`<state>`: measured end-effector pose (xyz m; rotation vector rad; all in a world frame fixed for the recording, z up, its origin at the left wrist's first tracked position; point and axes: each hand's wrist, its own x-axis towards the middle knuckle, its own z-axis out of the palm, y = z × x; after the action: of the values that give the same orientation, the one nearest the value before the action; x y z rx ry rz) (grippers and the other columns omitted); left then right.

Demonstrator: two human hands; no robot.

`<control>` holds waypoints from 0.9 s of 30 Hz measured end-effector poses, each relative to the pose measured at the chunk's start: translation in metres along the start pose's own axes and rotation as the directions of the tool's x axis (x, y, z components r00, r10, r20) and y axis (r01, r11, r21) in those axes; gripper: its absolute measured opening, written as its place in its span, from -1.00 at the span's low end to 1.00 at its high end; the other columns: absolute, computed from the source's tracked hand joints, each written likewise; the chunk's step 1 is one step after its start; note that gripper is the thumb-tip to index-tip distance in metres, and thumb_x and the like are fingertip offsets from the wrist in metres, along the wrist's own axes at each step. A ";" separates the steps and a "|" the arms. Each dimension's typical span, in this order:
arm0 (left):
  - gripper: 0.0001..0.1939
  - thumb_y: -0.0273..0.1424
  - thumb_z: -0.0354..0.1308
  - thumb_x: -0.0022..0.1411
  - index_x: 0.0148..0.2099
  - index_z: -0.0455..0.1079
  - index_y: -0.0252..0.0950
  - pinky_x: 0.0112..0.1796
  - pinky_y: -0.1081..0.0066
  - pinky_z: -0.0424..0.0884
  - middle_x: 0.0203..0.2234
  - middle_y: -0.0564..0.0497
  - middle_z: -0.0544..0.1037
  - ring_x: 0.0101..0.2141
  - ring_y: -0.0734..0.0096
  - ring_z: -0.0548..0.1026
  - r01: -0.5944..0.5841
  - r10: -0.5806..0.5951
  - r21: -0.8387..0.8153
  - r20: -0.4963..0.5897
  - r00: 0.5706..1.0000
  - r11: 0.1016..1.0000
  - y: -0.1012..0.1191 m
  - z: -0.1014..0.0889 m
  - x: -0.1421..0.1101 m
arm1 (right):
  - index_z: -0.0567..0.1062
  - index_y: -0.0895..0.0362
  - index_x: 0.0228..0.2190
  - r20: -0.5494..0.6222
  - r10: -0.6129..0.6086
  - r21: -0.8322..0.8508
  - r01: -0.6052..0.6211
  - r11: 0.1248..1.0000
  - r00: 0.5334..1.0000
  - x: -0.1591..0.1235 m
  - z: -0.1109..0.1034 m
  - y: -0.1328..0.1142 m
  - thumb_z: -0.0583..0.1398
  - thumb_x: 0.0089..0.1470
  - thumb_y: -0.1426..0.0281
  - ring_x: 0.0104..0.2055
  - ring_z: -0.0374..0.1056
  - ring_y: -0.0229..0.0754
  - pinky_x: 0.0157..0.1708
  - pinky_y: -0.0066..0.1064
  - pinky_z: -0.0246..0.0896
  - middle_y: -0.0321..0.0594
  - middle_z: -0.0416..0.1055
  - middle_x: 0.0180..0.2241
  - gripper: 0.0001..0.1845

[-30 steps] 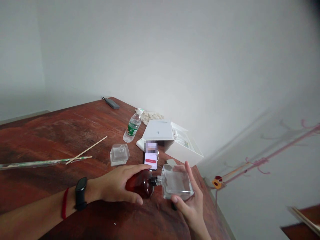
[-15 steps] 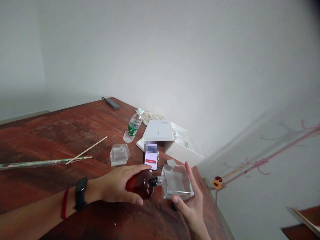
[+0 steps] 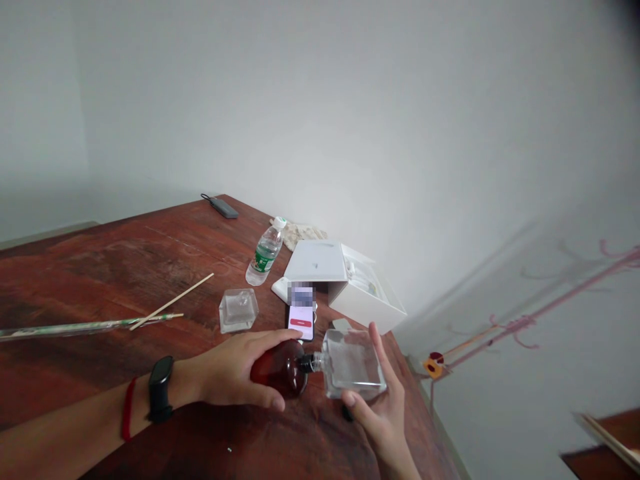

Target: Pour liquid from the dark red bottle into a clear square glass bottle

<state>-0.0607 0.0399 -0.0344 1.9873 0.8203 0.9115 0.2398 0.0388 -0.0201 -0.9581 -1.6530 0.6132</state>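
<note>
My left hand (image 3: 240, 370), with a black band on its wrist, is wrapped around a dark amber bottle (image 3: 287, 373) tipped on its side. The bottle's black neck points right and meets the mouth of a clear square glass bottle (image 3: 353, 363). That glass bottle lies tilted sideways in my right hand (image 3: 387, 410), with the thumb at its near edge and a finger along its far side. How much liquid either one holds I cannot tell. A small black object (image 3: 347, 413), partly hidden, is on the table below the glass bottle.
On the wooden table (image 3: 125, 267) are a second clear glass piece (image 3: 239, 310), a lit phone (image 3: 301, 317), a water bottle (image 3: 266, 253), an open white box (image 3: 370, 293), thin sticks (image 3: 175, 300) and a grey device (image 3: 223, 207). A pink rack (image 3: 520, 323) stands at the right.
Both hands keep their hold and the two bottles stay mouth to mouth. The whole view has shifted very slightly.
</note>
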 end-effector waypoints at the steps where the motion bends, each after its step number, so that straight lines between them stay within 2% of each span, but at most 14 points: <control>1: 0.12 0.36 0.39 0.10 0.51 0.24 -0.10 0.31 -0.05 0.34 0.36 -0.14 0.46 0.30 -0.28 0.44 0.002 -0.002 0.002 0.000 1.000 1.000 0.000 0.000 0.000 | 0.32 0.04 0.43 -0.002 -0.002 0.000 0.002 1.000 1.000 0.000 0.000 0.000 0.48 -0.04 -0.15 0.41 0.30 0.43 0.41 0.33 0.11 0.09 0.41 0.36 0.15; 4: 0.11 0.36 0.40 0.09 0.50 0.25 -0.09 0.32 -0.06 0.32 0.37 -0.13 0.45 0.31 -0.27 0.43 0.008 -0.008 -0.001 0.008 1.000 1.000 0.002 -0.001 0.000 | 0.30 0.01 0.44 0.007 0.001 0.005 -0.001 1.000 1.000 0.000 0.000 -0.001 0.48 -0.04 -0.15 0.41 0.31 0.42 0.41 0.34 0.10 0.07 0.42 0.35 0.16; 6: 0.12 0.36 0.39 0.09 0.51 0.24 -0.09 0.34 -0.07 0.30 0.39 -0.14 0.43 0.33 -0.27 0.41 0.013 -0.012 -0.011 0.008 1.000 1.000 0.004 -0.001 0.000 | 0.27 -0.01 0.45 0.020 0.004 0.020 -0.005 1.000 1.000 0.000 0.001 -0.002 0.47 -0.03 -0.14 0.38 0.36 0.40 0.37 0.31 0.18 0.05 0.44 0.33 0.16; 10: 0.13 0.39 0.37 0.10 0.51 0.24 -0.11 0.34 -0.07 0.29 0.39 -0.15 0.43 0.33 -0.26 0.40 0.017 -0.016 -0.029 0.019 1.000 0.999 0.005 -0.001 0.001 | 0.17 -0.07 0.48 0.039 -0.032 0.084 0.028 0.996 0.999 0.003 0.002 -0.006 0.47 0.03 -0.07 0.22 0.53 0.26 0.17 0.08 0.46 -0.01 0.55 0.22 0.15; 12: 0.14 0.38 0.37 0.09 0.51 0.23 -0.12 0.34 -0.07 0.30 0.37 -0.16 0.45 0.32 -0.26 0.42 0.013 -0.013 -0.022 0.013 1.000 1.000 0.004 -0.001 0.001 | 0.17 -0.09 0.47 0.033 -0.060 0.116 0.056 0.992 0.998 0.005 0.004 -0.008 0.49 0.03 -0.03 0.21 0.54 0.22 0.09 -0.01 0.52 -0.03 0.53 0.22 0.13; 19: 0.11 0.37 0.38 0.11 0.51 0.22 -0.09 0.32 -0.06 0.32 0.36 -0.16 0.46 0.30 -0.25 0.44 -0.016 0.016 0.011 -0.010 1.000 1.000 -0.001 0.000 -0.001 | 0.32 -0.11 0.19 0.004 -0.106 0.166 0.104 0.981 0.994 0.007 0.010 -0.012 0.51 0.03 0.02 0.20 0.53 0.21 0.03 -0.02 0.53 -0.03 0.54 0.18 -0.18; 27: 0.14 0.38 0.39 0.08 0.50 0.23 -0.10 0.31 -0.06 0.34 0.36 -0.15 0.46 0.30 -0.26 0.45 -0.003 0.003 0.021 -0.005 1.000 1.000 0.000 0.000 0.000 | 0.34 -0.11 0.14 -0.004 -0.118 0.154 0.117 0.981 0.993 0.008 0.010 -0.013 0.51 0.02 0.00 0.20 0.51 0.19 0.04 -0.01 0.52 -0.06 0.54 0.14 -0.23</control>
<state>-0.0609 0.0402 -0.0346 2.0053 0.8330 0.9135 0.2255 0.0390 -0.0086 -0.7426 -1.6290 0.6528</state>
